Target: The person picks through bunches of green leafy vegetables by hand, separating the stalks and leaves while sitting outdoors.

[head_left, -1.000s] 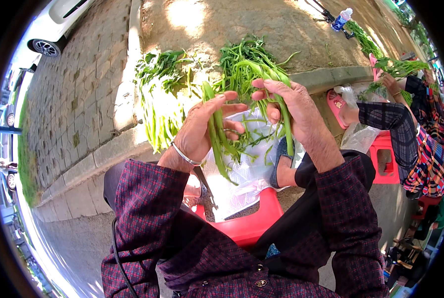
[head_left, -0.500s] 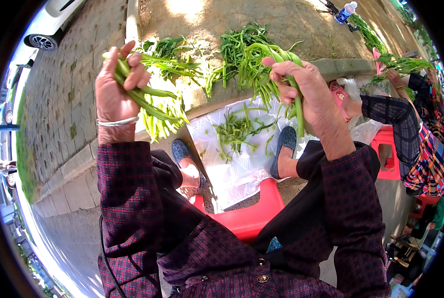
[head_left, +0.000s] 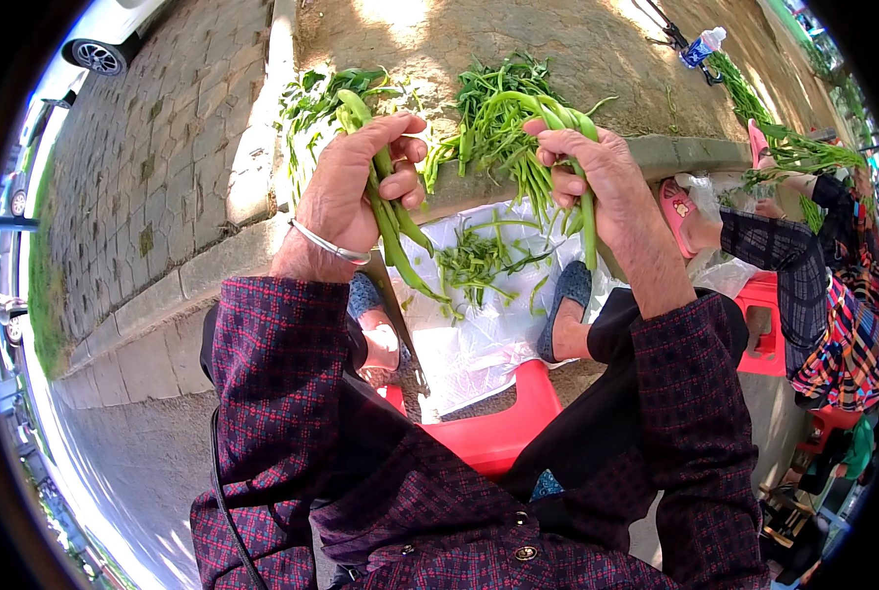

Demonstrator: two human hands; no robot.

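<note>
My left hand is closed around several thick green vegetable stalks, which stick out above and below the fingers. To its right, my right hand grips a bunch of long green stalks; their upper parts bend over to the left. Below and between the hands, a small heap of cut greens lies on a white plastic sheet. Two leafy piles are beyond on the ground, a left pile partly behind my left hand and a right pile near my right hand.
A red plastic stool is under me. A concrete kerb crosses beyond the sheet. At the right another person sits beside more greens. A bottle stands at the far right, and a white car is far left.
My left hand has moved right and down toward my right hand, still with its stalks. My right hand has stayed almost in place. The other person's hand at the right has moved lower.
</note>
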